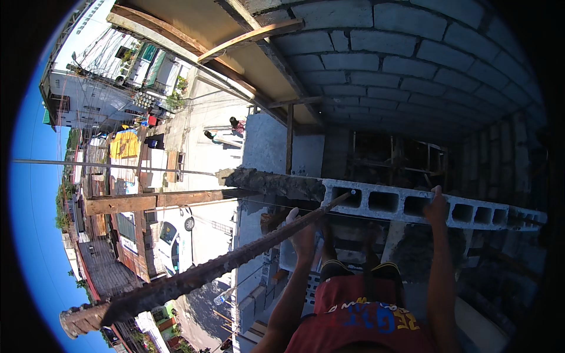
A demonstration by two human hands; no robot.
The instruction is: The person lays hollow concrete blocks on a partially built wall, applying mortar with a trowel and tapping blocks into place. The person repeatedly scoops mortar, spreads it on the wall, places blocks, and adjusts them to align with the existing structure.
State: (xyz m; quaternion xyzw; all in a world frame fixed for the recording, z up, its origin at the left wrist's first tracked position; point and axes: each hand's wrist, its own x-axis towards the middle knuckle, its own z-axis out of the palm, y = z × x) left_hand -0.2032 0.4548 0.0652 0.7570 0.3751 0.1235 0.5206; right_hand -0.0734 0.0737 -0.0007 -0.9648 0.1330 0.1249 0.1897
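A row of grey hollow concrete blocks (382,189) crosses in front of me, its square cells facing up. My right hand (435,209) is at the row's near edge, its fingers curled over the blocks; what is inside them is hidden. My left hand (302,236) is raised beside the row's left part, partly behind a rusty ribbed steel bar (206,276). That bar rises from a block cell toward me and slants to the lower left. Whether the left fingers touch the bar cannot be told. Rough mortar (271,183) covers the row's left end.
A thin rod (118,166) and a wooden beam (123,204) extend left over a street far below, with a white car (169,241) and two people. A block wall (406,53) stands beyond, right of a wood-framed panel (182,29). A thin string runs along the row.
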